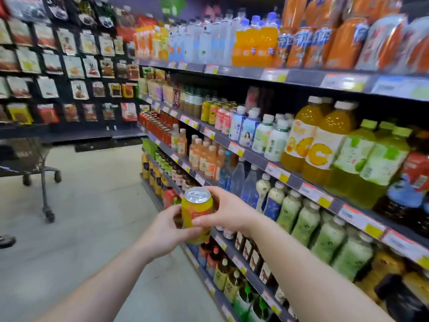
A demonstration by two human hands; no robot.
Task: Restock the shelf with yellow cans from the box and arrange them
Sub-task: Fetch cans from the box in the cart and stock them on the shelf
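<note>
Right now both hands hold one yellow can upright in the aisle, near the right-hand shelves: the left hand curls round its lower body while the right hand grips it from the far side near the rim. By my reckoning this can is not yet shelved; a small row of yellow cans sits farther along, on the second shelf from the top, which looks its likely home. No box is in view, so how many remain I cannot tell.

Open floor lies left; a cart stands far left; packed shelves wall off the right
</note>
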